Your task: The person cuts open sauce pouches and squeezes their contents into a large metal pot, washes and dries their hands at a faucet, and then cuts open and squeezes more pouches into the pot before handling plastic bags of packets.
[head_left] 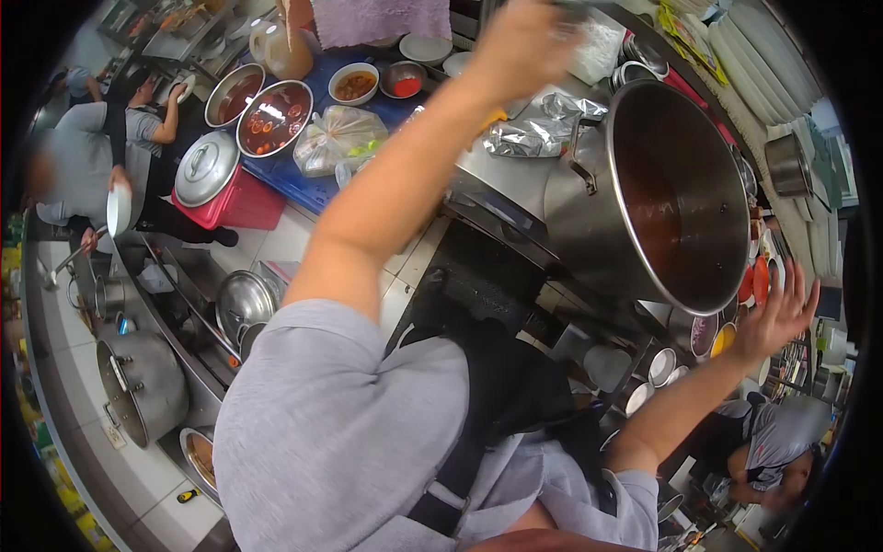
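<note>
A large steel stockpot stands tilted in this view on the steel counter, with reddish-brown liquid inside. My left hand is stretched out past the pot over the far part of the counter. Motion smears its fingers, and a dark shape shows at their tips. Crumpled foil lies below that hand, next to the pot. On the other side of the pot, my right hand is raised with fingers spread and nothing in it. Small bowls, one with yellow contents, are near it.
On a blue surface sit bowls of red liquid, a plastic bag and a jug. A red bin with a steel lid stands below. Another stockpot is at left. Co-workers stand at left and lower right.
</note>
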`<state>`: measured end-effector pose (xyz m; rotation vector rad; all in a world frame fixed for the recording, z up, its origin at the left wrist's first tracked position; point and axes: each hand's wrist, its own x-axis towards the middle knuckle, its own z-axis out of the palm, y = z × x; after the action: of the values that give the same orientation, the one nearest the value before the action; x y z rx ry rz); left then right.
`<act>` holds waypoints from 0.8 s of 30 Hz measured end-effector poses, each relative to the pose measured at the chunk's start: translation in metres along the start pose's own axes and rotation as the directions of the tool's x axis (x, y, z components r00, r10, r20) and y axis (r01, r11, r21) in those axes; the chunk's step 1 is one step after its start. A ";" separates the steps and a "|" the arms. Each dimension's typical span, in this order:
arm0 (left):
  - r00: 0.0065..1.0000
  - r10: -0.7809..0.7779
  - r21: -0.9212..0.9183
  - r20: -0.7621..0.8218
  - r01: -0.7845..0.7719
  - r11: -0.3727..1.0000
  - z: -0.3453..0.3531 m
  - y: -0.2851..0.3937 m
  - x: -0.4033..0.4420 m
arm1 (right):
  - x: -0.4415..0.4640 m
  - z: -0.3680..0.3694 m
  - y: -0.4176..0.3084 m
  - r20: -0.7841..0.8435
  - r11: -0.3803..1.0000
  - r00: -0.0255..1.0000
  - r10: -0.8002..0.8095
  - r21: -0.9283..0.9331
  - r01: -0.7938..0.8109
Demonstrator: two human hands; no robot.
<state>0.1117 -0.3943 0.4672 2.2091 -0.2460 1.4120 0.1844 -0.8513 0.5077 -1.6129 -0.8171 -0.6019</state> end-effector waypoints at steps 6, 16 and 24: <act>0.748 -0.649 0.298 0.138 0.594 0.747 -0.101 -0.151 -0.193 | -0.093 -0.104 0.006 -0.259 0.919 0.945 0.201 -0.284 -0.273; 0.142 -0.977 0.888 0.162 0.411 0.207 -0.064 -0.228 -0.458 | -0.207 -0.132 -0.002 -0.361 0.549 0.735 0.574 -0.497 -0.672; -0.045 -0.991 0.929 0.129 0.355 0.105 -0.066 -0.255 -0.468 | -0.295 -0.154 -0.001 -0.425 0.430 0.598 0.679 -0.429 -0.794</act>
<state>-0.0457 -0.1956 -0.0069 2.5042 1.4020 -0.4882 0.0076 -1.0564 0.3141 -2.2159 0.3546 -0.3351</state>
